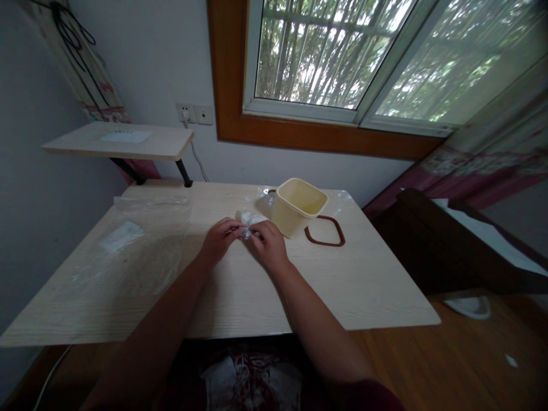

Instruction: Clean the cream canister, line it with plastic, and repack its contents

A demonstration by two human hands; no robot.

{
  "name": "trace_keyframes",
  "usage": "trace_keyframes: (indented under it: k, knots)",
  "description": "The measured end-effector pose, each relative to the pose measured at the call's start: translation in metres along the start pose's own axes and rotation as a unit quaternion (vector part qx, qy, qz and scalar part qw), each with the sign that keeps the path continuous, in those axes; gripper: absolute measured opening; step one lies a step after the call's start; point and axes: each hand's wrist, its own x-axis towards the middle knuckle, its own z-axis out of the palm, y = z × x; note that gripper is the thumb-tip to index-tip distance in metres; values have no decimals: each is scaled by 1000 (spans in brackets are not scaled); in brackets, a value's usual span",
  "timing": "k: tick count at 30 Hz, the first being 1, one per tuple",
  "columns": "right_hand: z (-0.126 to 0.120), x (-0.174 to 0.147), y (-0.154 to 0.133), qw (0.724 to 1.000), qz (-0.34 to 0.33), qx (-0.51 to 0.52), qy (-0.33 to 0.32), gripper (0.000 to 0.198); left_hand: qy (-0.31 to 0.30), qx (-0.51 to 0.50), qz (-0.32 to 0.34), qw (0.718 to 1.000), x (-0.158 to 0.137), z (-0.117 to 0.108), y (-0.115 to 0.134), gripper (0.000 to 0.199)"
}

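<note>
Above the middle of the table, both hands are closed on a small bunched piece of whitish plastic, perhaps the neck of a bag. My left hand pinches it from the left, and my right hand pinches from the right. White material shows just behind the fingers; its exact shape is partly hidden. Close beyond my right hand stands a cream plastic bin, upright and open at the top. To its right a reddish-brown rounded frame lies flat.
A large clear plastic bag with a white label lies across the left of the wooden table. Crumpled clear film is behind the bin. A raised shelf stands at the back left, and a dark piece of furniture at the right.
</note>
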Motion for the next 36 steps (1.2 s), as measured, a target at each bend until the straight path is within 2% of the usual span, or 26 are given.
trace_keyframes:
  k: [6,8,14,17,20,25,31,36]
  knots:
    - [0,0,-3,999,14,34,-2,9,6,-64,-96,993,-2,4,-1,25]
    - [1,-1,-4,999,26,32,0,8,4,-73,-108,991,-3,5,1,26]
    - [0,-2,-6,998,60,19,-3,6,-42,-80,-51,995,0,5,2,40]
    - [-2,-2,-7,998,64,20,-9,6,-53,-67,-41,996,0,5,-1,36]
    - [-2,-2,-6,998,60,34,-16,6,-56,-122,-70,989,-1,5,-2,28]
    - [-3,-1,-7,996,48,73,-24,7,-32,-172,-103,979,-3,5,-1,22]
    - [-5,1,-15,996,13,83,-18,24,12,-115,-120,986,-1,4,4,24]
    - [-1,3,-13,999,-21,28,-27,17,21,-75,-98,992,-1,5,7,20]
